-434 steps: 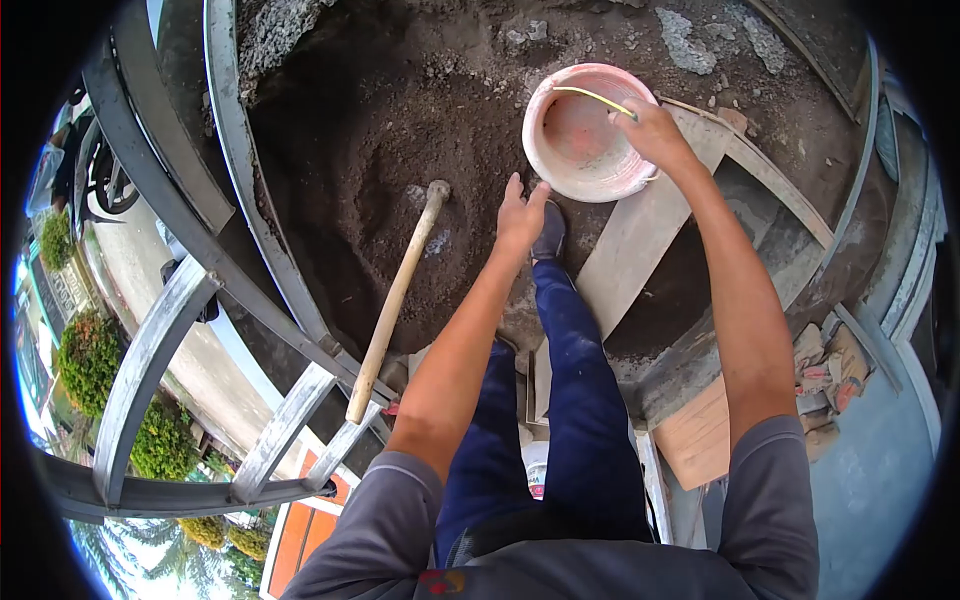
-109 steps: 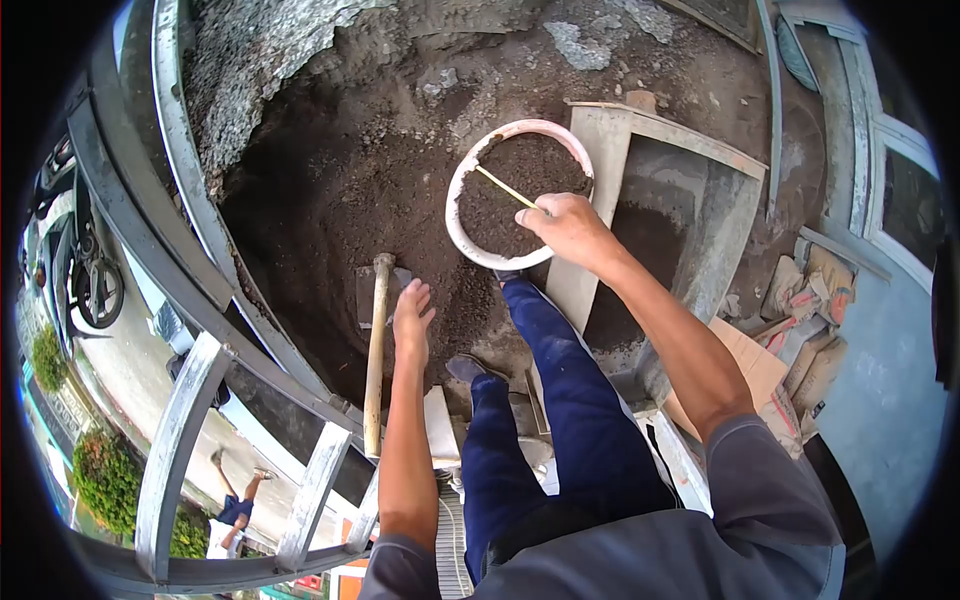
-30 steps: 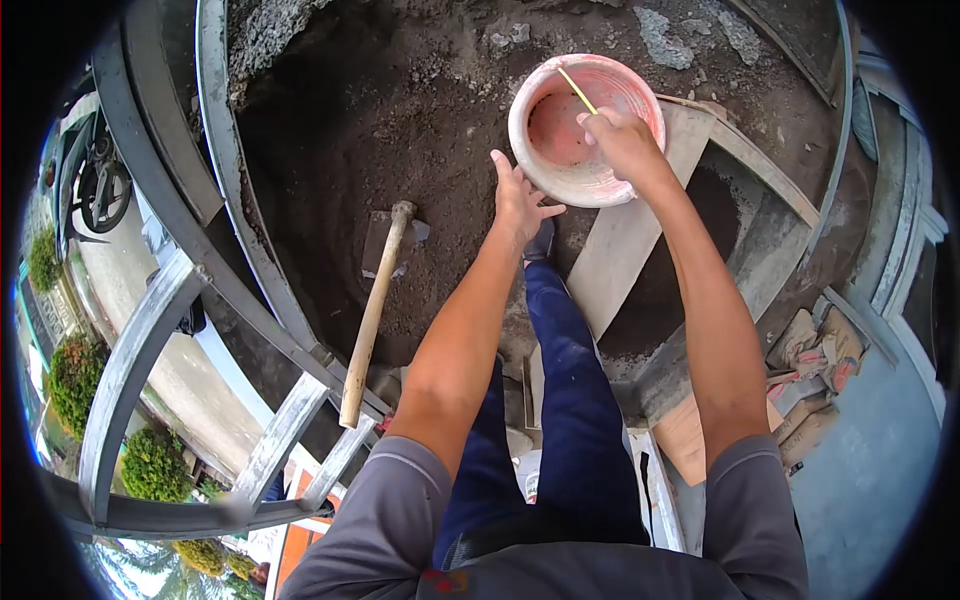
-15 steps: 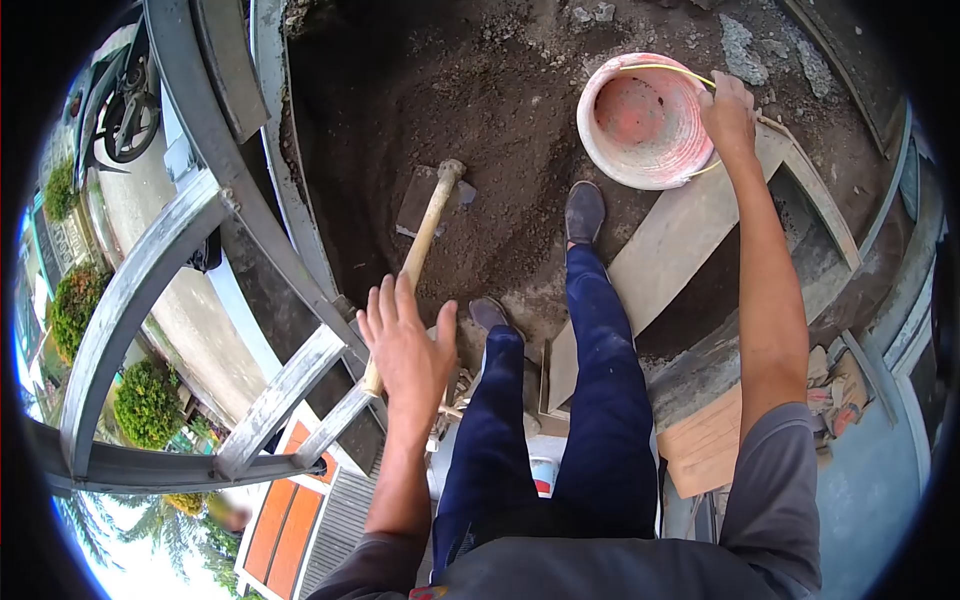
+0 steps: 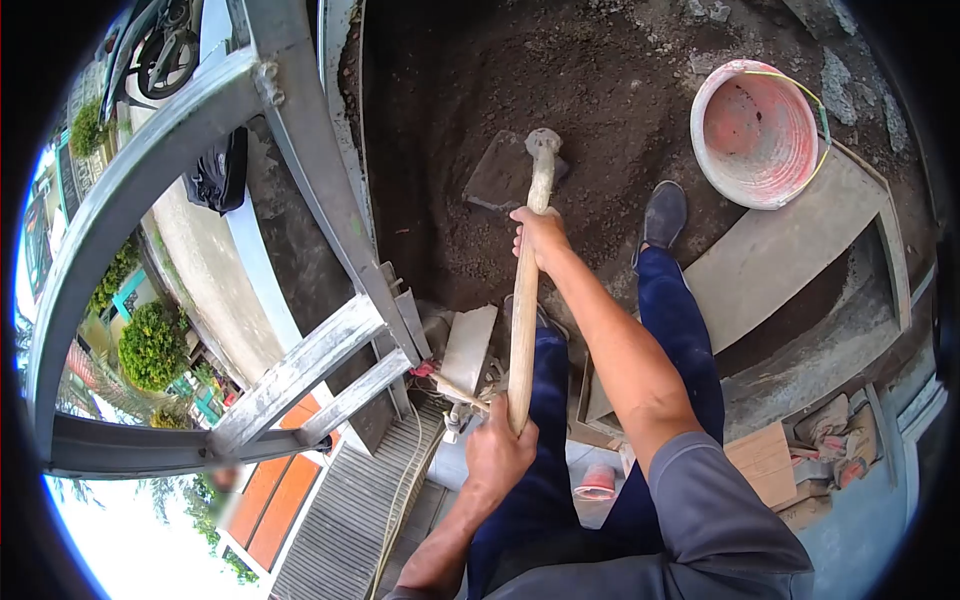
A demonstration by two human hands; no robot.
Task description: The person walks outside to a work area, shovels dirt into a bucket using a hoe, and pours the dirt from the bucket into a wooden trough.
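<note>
A hoe with a long pale wooden handle stands in front of me, its flat metal blade resting on the dark soil. My left hand is wrapped round the lower end of the handle, close to my legs. Further up, near the head, my right hand grips the same handle. To the right a pinkish-white bucket with a thin yellow-green handle sits tilted on the ground, its mouth toward me; neither hand touches it.
A curved grey metal frame rises close on my left. A board-like form lies right of my feet, below the bucket. Bricks and rubble are piled at lower right. A small red cup stands between my legs. Loose soil spreads ahead.
My right hand has let go of the bucket's handle and moved left onto the hoe. My left hand, open before, has closed round the hoe handle. The view has shifted left.
</note>
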